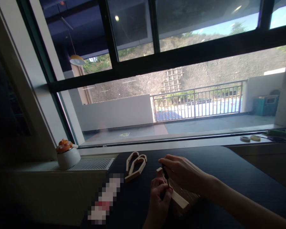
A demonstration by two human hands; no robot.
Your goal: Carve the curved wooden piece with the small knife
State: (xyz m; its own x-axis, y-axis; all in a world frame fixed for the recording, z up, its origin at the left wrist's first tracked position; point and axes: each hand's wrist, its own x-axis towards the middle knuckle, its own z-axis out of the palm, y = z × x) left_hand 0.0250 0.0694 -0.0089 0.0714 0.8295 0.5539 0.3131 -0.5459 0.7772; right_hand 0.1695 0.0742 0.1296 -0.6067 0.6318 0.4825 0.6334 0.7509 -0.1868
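Observation:
My left hand [159,194] is curled closed around the handle of a thin dark tool [165,178], near the bottom middle. My right hand [181,173] arches over a pale wooden piece [180,198], fingers bent and pinching the tool's upper end against the wood. The wooden piece lies on the dark table [228,165], partly hidden under both hands. A little to the left lie curved wooden frame parts [135,165], apart from my hands.
A white pot with an orange lid [66,154] stands on the sill at left beside a vent grille [90,164]. Tape rolls [250,138] and green items [281,132] lie on the sill at far right. A large window [171,63] is ahead.

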